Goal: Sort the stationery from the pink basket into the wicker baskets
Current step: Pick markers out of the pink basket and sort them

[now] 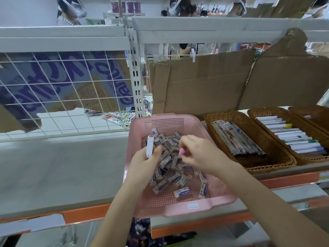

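The pink basket (170, 207) stands on the shelf before me, holding several wrapped erasers (181, 191). My left hand (144, 161) grips a white marker (149, 145) upright over the basket's left side. My right hand (197, 152) reaches into the eraser pile, fingers curled around a small pink-tipped item (182, 151) that is mostly hidden. To the right sit three wicker baskets: the nearest (277, 157) holds packaged pens, the second (302, 157) holds several white markers, and only the edge of the third (315, 113) shows.
Cardboard sheets (204, 82) stand behind the baskets. A white wire grid panel (62, 97) and shelf upright (136, 77) rise at left, with snack packets (121, 116) behind. The grey shelf (62, 166) has an orange front edge. Other people are visible beyond the top shelf.
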The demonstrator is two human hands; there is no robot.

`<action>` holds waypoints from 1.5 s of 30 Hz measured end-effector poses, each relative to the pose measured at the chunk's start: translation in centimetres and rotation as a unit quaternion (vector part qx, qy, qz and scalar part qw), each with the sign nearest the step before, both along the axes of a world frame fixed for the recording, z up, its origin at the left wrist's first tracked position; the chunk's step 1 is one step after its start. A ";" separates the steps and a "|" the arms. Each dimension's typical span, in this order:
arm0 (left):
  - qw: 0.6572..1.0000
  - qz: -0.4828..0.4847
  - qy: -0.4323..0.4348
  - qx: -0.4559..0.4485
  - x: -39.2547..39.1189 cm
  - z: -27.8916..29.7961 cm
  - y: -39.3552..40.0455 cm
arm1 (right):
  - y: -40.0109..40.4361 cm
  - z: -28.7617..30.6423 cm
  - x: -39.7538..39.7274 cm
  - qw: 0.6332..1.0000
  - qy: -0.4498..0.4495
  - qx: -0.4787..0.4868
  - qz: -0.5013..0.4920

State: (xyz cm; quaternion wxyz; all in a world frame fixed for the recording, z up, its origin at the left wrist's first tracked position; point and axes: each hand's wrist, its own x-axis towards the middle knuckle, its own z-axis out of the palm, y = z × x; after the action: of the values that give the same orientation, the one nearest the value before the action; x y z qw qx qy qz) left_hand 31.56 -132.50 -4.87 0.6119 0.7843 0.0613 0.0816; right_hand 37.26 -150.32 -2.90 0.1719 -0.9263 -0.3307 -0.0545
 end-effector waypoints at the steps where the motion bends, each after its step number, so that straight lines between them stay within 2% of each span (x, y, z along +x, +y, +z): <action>1: 1.000 -0.001 0.002 -0.006 0.0 0.0 0.0 | -0.5 0.3 -0.3 0.998 0.020 0.057 -0.028; 3: 1.000 -0.001 0.005 -0.008 0.1 0.2 -0.1 | -1.4 0.7 -1.1 0.976 0.061 0.192 -0.077; 6: 1.000 -0.009 -0.001 -0.012 0.1 0.6 -0.2 | -1.9 1.0 -2.3 0.897 0.146 0.398 -0.124; 8: 1.000 -0.013 -0.009 -0.025 0.0 1.0 -0.3 | -1.8 1.0 -3.1 0.803 0.224 0.536 -0.134; 11: 0.996 -0.028 -0.023 -0.078 0.1 1.9 -0.6 | -0.8 0.9 -4.6 0.595 0.340 0.720 -0.113; 12: 0.995 -0.032 -0.028 -0.095 0.1 2.3 -0.8 | -0.3 0.8 -5.1 0.541 0.364 0.751 -0.102; 14: 0.991 -0.036 -0.036 -0.125 0.0 3.0 -1.3 | 0.4 0.5 -6.2 0.477 0.401 0.779 -0.077; 16: 0.987 -0.044 -0.041 -0.146 -0.1 3.4 -1.7 | 1.2 0.1 -7.0 0.457 0.427 0.779 -0.051; 17: 0.988 -0.046 -0.046 -0.143 -0.2 3.6 -1.9 | 1.6 -0.1 -7.2 0.463 0.434 0.771 -0.042; 19: 0.990 -0.037 -0.059 -0.124 -0.4 3.8 -2.2 | 2.2 -0.4 -7.4 0.503 0.445 0.740 -0.032; 20: 0.991 -0.028 -0.065 -0.116 -0.3 3.9 -2.2 | 2.4 -0.5 -7.4 0.538 0.443 0.717 -0.029; 23: 0.991 -0.011 -0.087 -0.102 -0.1 3.7 -2.4 | 2.6 -0.5 -7.6 0.675 0.406 0.616 -0.026; 24: 0.991 -0.006 -0.095 -0.094 -0.1 3.5 -2.4 | 2.6 -0.5 -7.5 0.708 0.396 0.583 -0.027; 27: 0.991 0.016 -0.111 -0.068 -0.1 3.0 -2.0 | 2.3 -0.4 -6.8 0.790 0.382 0.478 -0.030; 30: 0.993 0.001 -0.104 -0.058 -0.1 2.4 -1.4 | 1.2 -0.2 -4.9 0.889 0.329 0.314 -0.052; 32: 0.993 -0.005 -0.090 -0.071 -0.1 2.0 -1.1 | 0.3 -0.2 -2.9 0.934 0.282 0.207 -0.075; 36: 0.995 0.020 -0.059 -0.079 0.2 1.4 -0.8 | 0.0 -0.6 2.5 0.973 0.200 0.070 -0.092; 40: 0.997 0.040 -0.051 -0.052 0.5 1.1 -0.1 | 1.8 -1.8 7.9 0.980 0.168 -0.027 -0.103; 45: 0.995 0.024 -0.051 -0.077 1.0 1.4 0.7 | 4.1 -3.4 11.8 0.986 0.121 -0.061 -0.100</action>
State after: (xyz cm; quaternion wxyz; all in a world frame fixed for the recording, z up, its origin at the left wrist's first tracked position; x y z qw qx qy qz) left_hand 32.58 -131.78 -3.44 0.6706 0.7281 0.0550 0.1312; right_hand 49.11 -146.22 -6.25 0.1478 -0.9632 -0.2161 0.0611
